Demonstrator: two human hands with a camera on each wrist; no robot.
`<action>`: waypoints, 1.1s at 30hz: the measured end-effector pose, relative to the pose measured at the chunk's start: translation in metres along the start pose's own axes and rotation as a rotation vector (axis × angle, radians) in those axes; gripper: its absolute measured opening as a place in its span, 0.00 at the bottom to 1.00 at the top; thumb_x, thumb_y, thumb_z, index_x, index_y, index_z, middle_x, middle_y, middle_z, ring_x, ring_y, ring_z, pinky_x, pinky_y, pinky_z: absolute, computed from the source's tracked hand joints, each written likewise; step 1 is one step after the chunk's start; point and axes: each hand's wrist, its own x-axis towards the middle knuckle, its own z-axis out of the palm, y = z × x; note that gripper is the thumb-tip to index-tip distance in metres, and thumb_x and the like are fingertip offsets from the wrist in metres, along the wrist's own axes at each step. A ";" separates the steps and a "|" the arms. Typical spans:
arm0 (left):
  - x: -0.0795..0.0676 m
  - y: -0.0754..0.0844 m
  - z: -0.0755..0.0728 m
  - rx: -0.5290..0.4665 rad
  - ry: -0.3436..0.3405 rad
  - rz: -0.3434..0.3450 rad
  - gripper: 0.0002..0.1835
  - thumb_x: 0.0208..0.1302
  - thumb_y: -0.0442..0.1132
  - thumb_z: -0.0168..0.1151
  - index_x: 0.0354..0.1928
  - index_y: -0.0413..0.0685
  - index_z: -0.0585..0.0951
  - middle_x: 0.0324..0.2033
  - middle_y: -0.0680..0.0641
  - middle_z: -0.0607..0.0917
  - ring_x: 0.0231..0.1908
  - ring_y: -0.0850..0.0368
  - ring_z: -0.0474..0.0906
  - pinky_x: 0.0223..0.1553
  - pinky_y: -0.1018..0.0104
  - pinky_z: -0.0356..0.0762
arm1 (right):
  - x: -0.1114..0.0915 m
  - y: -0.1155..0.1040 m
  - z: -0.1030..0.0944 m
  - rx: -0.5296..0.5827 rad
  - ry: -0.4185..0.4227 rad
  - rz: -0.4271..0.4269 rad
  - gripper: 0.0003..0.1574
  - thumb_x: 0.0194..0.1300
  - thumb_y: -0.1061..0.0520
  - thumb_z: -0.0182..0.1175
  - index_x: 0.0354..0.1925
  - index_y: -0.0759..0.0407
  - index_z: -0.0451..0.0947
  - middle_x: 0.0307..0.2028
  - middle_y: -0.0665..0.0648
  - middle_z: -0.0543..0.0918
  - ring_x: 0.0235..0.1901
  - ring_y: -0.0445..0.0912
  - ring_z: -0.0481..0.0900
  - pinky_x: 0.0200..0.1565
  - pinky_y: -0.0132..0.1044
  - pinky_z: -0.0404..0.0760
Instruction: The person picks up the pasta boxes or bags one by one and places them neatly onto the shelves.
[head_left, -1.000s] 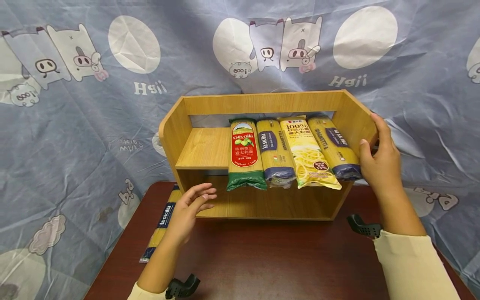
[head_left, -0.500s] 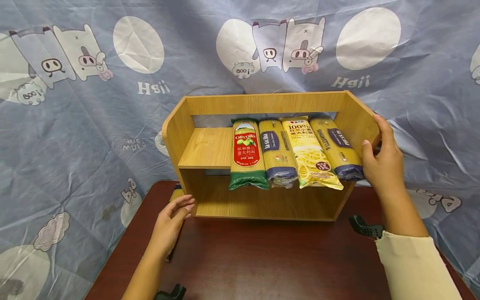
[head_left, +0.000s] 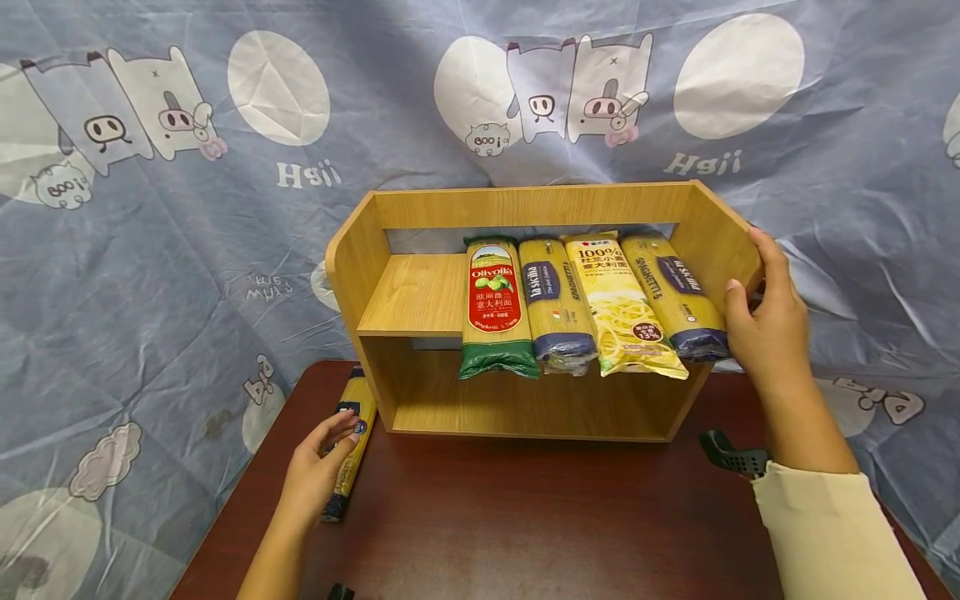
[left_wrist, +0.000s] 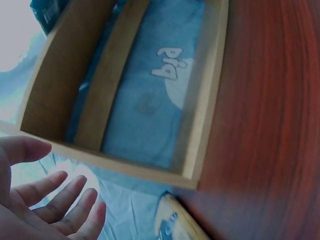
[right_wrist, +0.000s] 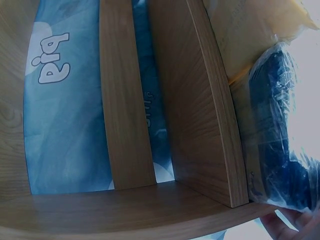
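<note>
My left hand (head_left: 318, 467) hangs over the table's left side, its fingers loosely bent around nothing. Just beyond and partly behind it lies a pack of spaghetti (head_left: 351, 462), whose end also shows in the left wrist view (left_wrist: 177, 220). At the right, my right hand (head_left: 772, 325) grips the side panel of a wooden shelf (head_left: 723, 237), thumb by the front edge. Its fingertips (right_wrist: 280, 227) appear at the lower right of the right wrist view. On the upper board lie a red-label pack (head_left: 495, 300), two blue-label spaghetti packs (head_left: 558, 308) (head_left: 670, 292) and a yellow noodle pack (head_left: 622, 304).
Bare board (head_left: 416, 292) shows left of the packs on the upper level. The lower compartment (head_left: 525, 408) has a wooden floor. Dark red table (head_left: 540, 517) stretches in front, and a printed blue cloth (head_left: 390, 100) hangs behind.
My left hand has drawn back left and down, away from the shelf's front, uncovering more of the spaghetti pack's right part. My right hand keeps its place on the side panel.
</note>
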 end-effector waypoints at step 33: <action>0.017 -0.074 -0.024 0.500 -0.025 -0.188 0.49 0.67 0.56 0.62 0.76 0.31 0.53 0.70 0.21 0.62 0.67 0.24 0.62 0.67 0.30 0.61 | 0.000 0.001 0.000 0.013 -0.004 -0.001 0.40 0.72 0.57 0.50 0.76 0.29 0.56 0.68 0.67 0.73 0.56 0.69 0.76 0.52 0.64 0.70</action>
